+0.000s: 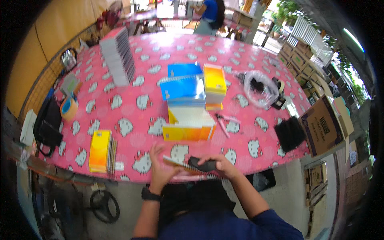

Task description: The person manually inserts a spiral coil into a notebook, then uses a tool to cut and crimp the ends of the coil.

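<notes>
At the table's near edge, a spiral notebook point(172, 161) stands tilted between my hands, showing pale page edges and some orange cover. My left hand point(159, 168) is at its left end, fingers stretched up and apart from the thumb, which lies near the notebook's lower edge. My right hand point(224, 165) is closed around a dark, flat-looking object point(203, 164) pressed against the right part of the notebook; its exact kind is unclear. Just beyond stands a stack of notebooks with a yellow-orange cover point(186, 133) in front and blue-covered notebooks point(184, 88) behind.
Yellow notebooks point(101, 152) lie at left, near a tape roll point(69, 109) and black bag point(49, 124). A tall notebook stack point(118, 60) stands farther back. Pink-handled pliers point(224, 123), a plastic bag point(260, 90), black bundle point(289, 134) and cardboard box point(324, 128) are right. Someone point(210, 14) stands beyond.
</notes>
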`<state>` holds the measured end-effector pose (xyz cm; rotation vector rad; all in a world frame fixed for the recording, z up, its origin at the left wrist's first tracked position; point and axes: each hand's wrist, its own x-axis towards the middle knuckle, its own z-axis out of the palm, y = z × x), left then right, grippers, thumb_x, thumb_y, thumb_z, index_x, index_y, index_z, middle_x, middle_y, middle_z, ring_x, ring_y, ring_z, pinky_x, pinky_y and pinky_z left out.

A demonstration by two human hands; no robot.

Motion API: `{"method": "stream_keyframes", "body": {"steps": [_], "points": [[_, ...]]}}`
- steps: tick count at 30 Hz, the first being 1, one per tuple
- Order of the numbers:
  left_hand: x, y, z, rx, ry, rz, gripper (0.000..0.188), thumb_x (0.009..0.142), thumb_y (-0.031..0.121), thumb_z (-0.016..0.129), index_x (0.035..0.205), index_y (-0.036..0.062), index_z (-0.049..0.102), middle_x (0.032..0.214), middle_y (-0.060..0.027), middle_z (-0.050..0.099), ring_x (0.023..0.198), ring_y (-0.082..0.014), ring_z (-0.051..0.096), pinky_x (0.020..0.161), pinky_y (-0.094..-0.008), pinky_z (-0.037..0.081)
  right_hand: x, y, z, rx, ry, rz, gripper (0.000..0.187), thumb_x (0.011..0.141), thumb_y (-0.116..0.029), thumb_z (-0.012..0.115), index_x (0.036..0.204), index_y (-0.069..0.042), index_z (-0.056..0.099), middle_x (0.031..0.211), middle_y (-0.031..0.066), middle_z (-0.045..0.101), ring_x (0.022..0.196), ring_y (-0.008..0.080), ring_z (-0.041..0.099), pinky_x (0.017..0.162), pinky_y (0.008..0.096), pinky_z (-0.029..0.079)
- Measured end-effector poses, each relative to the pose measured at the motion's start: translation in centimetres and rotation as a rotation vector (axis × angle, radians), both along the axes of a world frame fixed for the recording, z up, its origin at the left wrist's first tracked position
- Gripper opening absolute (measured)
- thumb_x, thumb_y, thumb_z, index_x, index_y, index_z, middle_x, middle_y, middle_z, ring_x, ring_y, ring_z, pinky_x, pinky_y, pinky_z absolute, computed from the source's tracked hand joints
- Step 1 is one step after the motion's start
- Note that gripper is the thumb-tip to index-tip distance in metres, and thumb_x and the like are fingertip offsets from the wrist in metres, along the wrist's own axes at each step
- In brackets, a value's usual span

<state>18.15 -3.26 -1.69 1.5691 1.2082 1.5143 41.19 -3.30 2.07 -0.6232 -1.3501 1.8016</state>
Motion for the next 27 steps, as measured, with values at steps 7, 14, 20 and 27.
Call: {"method": "stream_keyframes", "body": {"steps": [7, 14, 20, 27], "points": [[-0.3, 0.1, -4.0, -0.245, -0.221, -0.305, 0.045, 0.065, 0.008, 0.080, 0.096, 0.0057, 0.047, 0.084, -0.0023, 0.053, 0.080, -0.0122, 0.054, 0.073, -0.0271, 0.046, -0.3, 1.0, -1.2, 0.088, -0.014, -0.039, 0.041, 0.082, -0.038, 0.059, 0.098, 0.000, 0.062, 0.099, 0.0112, 0.062, 0.096, 0.0210, 0.057, 0.089, 0.0332, 0.041], [-0.6, 0.0, -3.6, -0.192, 0.027, -0.239, 0.042, 0.067, 0.015, 0.080, 0.091, 0.0063, 0.047, 0.080, -0.0053, 0.055, 0.074, -0.0153, 0.056, 0.067, -0.0296, 0.045, -1.6, 2.2, 0.0, 0.055, -0.104, 0.019, 0.034, 0.082, -0.030, 0.063, 0.100, -0.001, 0.062, 0.101, 0.0083, 0.061, 0.097, 0.0197, 0.055, 0.086, 0.0327, 0.042], [-0.6, 0.0, -2.9, -0.195, 0.005, -0.271, 0.043, 0.067, 0.015, 0.080, 0.091, 0.0064, 0.045, 0.080, -0.0058, 0.054, 0.077, -0.0162, 0.053, 0.070, -0.0300, 0.044, -2.8, 3.1, -0.1, 0.085, -0.115, 0.014, 0.048, 0.080, -0.043, 0.058, 0.101, 0.000, 0.062, 0.104, 0.0105, 0.059, 0.101, 0.0218, 0.054, 0.092, 0.0330, 0.039], [-0.8, 0.2, -3.5, -0.225, -0.028, -0.293, 0.045, 0.068, 0.018, 0.079, 0.096, 0.0063, 0.046, 0.084, -0.0065, 0.054, 0.080, -0.0165, 0.053, 0.072, -0.0301, 0.044, -3.6, 3.6, 0.4, 0.049, -0.394, 0.026, 0.037, 0.082, -0.030, 0.060, 0.105, -0.001, 0.061, 0.112, 0.0114, 0.057, 0.108, 0.0227, 0.051, 0.094, 0.0342, 0.039]]}}
